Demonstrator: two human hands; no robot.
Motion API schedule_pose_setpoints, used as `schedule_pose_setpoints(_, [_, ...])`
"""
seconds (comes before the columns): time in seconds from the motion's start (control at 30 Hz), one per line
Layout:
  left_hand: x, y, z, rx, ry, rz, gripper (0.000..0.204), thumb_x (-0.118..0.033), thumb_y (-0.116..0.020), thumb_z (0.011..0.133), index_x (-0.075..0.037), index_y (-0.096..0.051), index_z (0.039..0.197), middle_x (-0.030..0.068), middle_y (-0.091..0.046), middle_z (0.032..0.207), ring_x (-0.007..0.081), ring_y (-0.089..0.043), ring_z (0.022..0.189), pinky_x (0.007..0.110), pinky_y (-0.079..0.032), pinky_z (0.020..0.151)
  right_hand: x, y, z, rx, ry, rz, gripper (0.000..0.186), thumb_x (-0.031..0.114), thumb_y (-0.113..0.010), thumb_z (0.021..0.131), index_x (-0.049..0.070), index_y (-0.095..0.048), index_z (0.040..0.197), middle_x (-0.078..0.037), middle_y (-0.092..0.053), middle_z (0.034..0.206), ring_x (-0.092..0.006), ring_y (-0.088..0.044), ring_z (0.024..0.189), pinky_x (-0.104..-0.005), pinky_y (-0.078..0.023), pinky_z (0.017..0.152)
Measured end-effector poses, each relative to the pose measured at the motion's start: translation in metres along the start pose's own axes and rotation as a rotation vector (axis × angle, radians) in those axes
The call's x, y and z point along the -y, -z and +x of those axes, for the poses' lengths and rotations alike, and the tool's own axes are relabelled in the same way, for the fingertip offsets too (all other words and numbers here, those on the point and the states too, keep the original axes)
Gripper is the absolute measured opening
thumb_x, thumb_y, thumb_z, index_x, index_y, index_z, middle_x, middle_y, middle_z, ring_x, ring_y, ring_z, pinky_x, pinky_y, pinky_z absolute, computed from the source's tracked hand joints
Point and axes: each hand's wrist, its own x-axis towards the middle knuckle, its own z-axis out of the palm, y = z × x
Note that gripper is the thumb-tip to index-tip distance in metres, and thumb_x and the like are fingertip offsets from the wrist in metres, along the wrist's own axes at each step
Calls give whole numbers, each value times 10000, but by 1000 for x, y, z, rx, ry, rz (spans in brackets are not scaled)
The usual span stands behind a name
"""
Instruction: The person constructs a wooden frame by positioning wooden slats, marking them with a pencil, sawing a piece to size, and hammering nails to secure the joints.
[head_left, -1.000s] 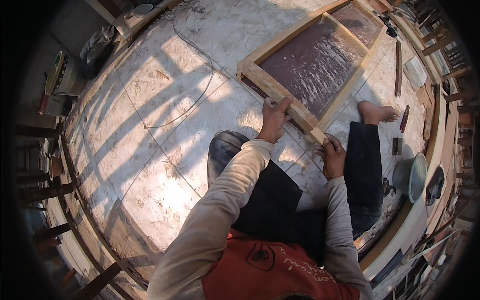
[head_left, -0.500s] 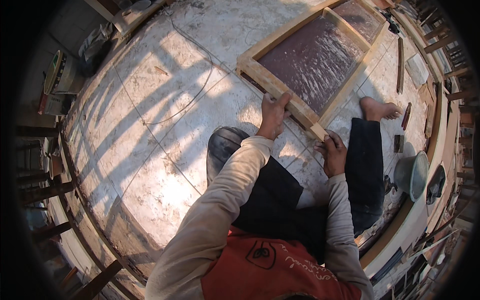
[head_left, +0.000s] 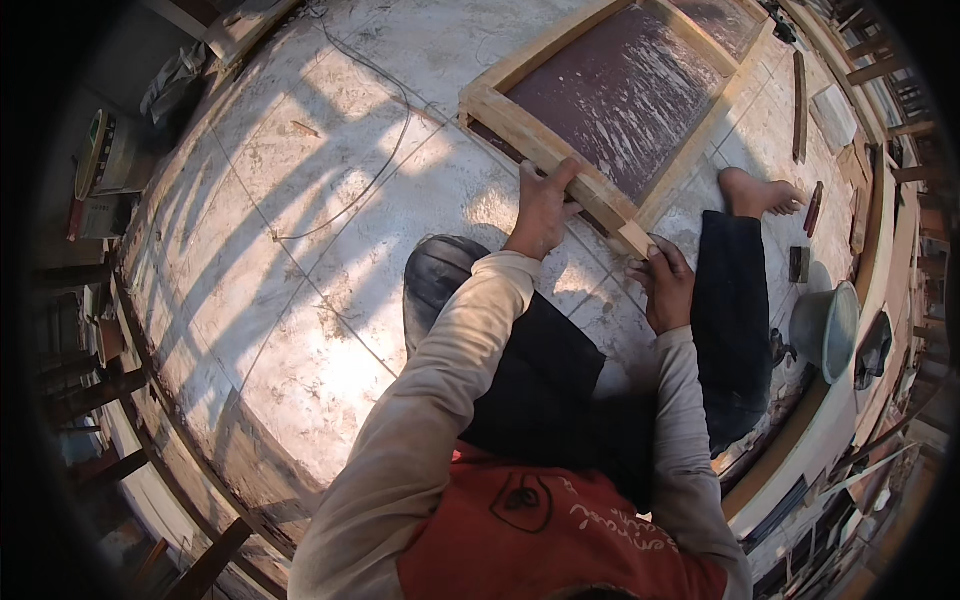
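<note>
A pale timber frame (head_left: 480, 105) with a cross rail surrounds a scuffed maroon panel (head_left: 615, 100) in the upper middle. My left hand (head_left: 540, 210) grips the frame's nearest rail, thumb over its top edge and fingers curled around the side. At that rail's right end, where a small light wood piece (head_left: 633, 240) shows, my right hand (head_left: 662, 285) is closed on the wood, fingers partly hidden. Both forearms reach over my crossed dark-trousered legs, and my bare foot (head_left: 755, 195) rests beside the frame on the right.
Dusty tiled floor (head_left: 330, 250) holds a loose cord (head_left: 405, 130). At right lie a wooden strip (head_left: 799, 105), a red-handled tool (head_left: 813, 205), a dark block (head_left: 798, 265) and a grey basin (head_left: 822, 330). A bucket (head_left: 95, 155) stands upper left; stacked timber crowds both rims.
The whole scene has shifted slightly upward in view, the frame and hands with it. Both hands keep their hold on the near rail, with little visible change in grip.
</note>
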Motion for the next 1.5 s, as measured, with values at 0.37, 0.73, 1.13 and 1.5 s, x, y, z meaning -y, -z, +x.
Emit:
schedule_pose_setpoints(0.37, [33,-3,31,232,60,19,530,-224,-747,909,6,-450,1283,163,-618,1172,298,-685,1055,512,-614,869,-3,9,28,-19,-1,28,342,113,-624,1015,-88,-588,1290,-180,-661,1145,-236,-717,885,-357,-640,760])
schedule_pose_setpoints(0.73, [48,-6,44,216,-7,73,429,-277,-743,906,61,-603,1131,168,-690,1062,284,-725,971,449,-627,815,-12,15,41,-35,25,30,356,126,-626,1014,-91,-576,1292,-203,-654,1122,-245,-721,885,-355,-646,757])
schedule_pose_setpoints(1.13, [55,-16,46,262,-16,-8,426,-185,-736,916,35,-509,1203,168,-630,1117,318,-696,1015,537,-623,867,-8,29,42,-38,-12,5,421,177,-641,1015,-76,-553,1340,-175,-664,1120,-222,-712,868,-339,-621,788])
schedule_pose_setpoints(1.5, [57,-52,35,306,2,36,497,-203,-732,920,15,-496,1299,164,-620,1190,336,-668,1102,576,-588,943,23,48,26,-104,646,-853,415,152,-696,907,27,-625,1297,-175,-568,1265,-333,-626,1145,-398,-548,948])
